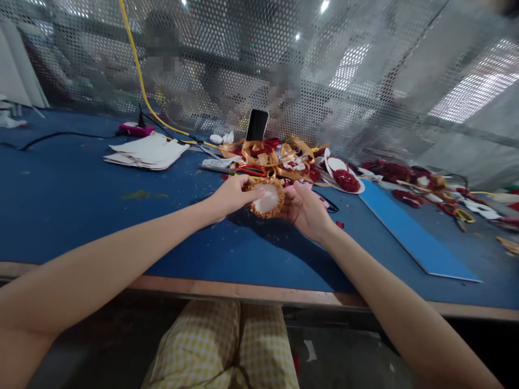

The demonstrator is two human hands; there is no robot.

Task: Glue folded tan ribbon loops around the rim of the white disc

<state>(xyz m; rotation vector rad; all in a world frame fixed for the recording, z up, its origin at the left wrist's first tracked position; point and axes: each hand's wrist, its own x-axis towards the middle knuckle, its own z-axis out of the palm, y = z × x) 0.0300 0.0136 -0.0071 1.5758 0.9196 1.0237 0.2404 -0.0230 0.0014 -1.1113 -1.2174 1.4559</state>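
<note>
Both my hands meet above the blue table [73, 194] around a small round disc [267, 199], white in the middle with a ruffled golden-brown ribbon rim. My left hand [232, 195] pinches its left edge with fingers closed. My right hand [305, 208] cups and grips its right side from below. The disc is held just above the tabletop, tilted toward me. Right behind it lies a heap of gold ribbon strips [275, 154] mixed with dark red pieces.
Red-handled scissors [243, 169] lie behind my left hand. A stack of white paper shapes [146, 153] sits at the back left, a black phone [257, 125] leans on the perforated screen. White discs with red trim [344, 175] and a lighter blue sheet [413, 237] lie to the right.
</note>
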